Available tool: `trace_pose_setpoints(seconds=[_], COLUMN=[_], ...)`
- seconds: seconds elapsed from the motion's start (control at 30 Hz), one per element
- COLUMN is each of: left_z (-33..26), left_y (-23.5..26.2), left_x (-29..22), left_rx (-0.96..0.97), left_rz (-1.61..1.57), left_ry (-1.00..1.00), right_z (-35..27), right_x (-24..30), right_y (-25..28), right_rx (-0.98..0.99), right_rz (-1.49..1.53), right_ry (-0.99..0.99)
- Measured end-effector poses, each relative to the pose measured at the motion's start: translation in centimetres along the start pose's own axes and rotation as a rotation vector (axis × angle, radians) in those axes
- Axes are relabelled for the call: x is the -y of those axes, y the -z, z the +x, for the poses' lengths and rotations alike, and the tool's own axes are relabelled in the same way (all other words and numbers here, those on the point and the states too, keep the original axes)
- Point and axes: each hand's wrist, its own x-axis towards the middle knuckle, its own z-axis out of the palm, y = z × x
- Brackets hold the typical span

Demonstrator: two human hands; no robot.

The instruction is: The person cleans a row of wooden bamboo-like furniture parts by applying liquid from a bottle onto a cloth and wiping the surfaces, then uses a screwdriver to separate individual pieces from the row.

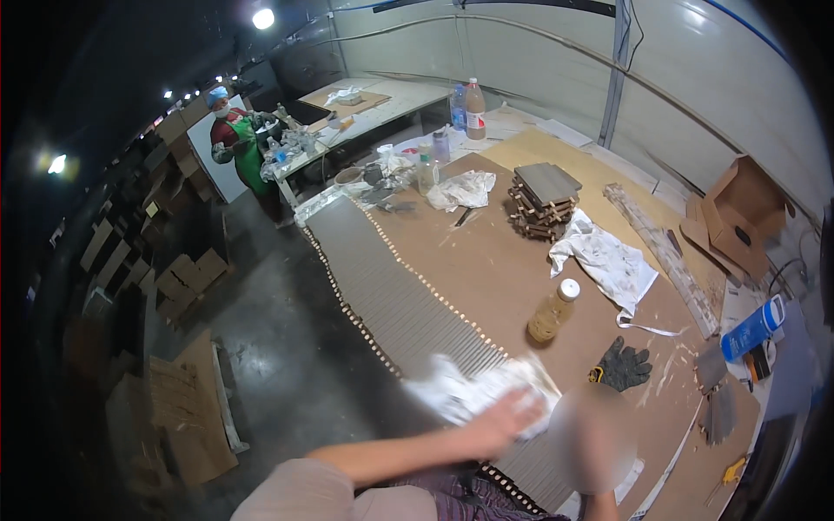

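A long row of narrow grey strips (391, 295), with pale stubs along both edges, lies along the table's left side and runs toward me. On its near part is a crumpled white cloth (469, 386), smeared by motion. My left hand (508, 423) reaches in from the lower left and bears on this cloth, its fingers blurred over the fabric. My right hand (598, 447) is over the near end of the row, right of the cloth; a round blur hides its fingers and anything in them. A dark grey work glove (624, 365) lies beyond it.
A capped bottle of yellowish liquid (553, 311) stands mid-table. Beyond are a stained white rag (608, 260) and stacked grey pieces (546, 195). Right: an open cardboard box (743, 217), a blue container (752, 330), a yellow cutter (735, 470). A person in a green apron (248, 152) stands far left.
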Motion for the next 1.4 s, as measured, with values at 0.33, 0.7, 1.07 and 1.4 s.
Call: trace_pose_setpoints(seconds=[0.33,0.7,1.07,1.4], left_z=[-0.3,-0.6,0.8,-1.0], left_y=[1.1,5.5,3.5,3.8], left_x=[1.2,3.5,3.0,-1.2], left_rx=[-0.149,-0.134,-0.160,-0.188], left_rz=[0.248,0.018,-0.019,-0.152], left_ry=[0.035,0.288,0.203,0.055], right_z=[0.2,-1.6,-2.8,-3.7], right_x=[-2.1,-5.8,-8.0,-9.5], right_y=[-0.2,1.2,-0.6,-0.5], right_rx=[0.073,0.174,0.005,-0.018], right_rz=[-0.196,-0.237,-0.279,-0.356], right_ry=[0.115,-0.026,0.259,0.420])
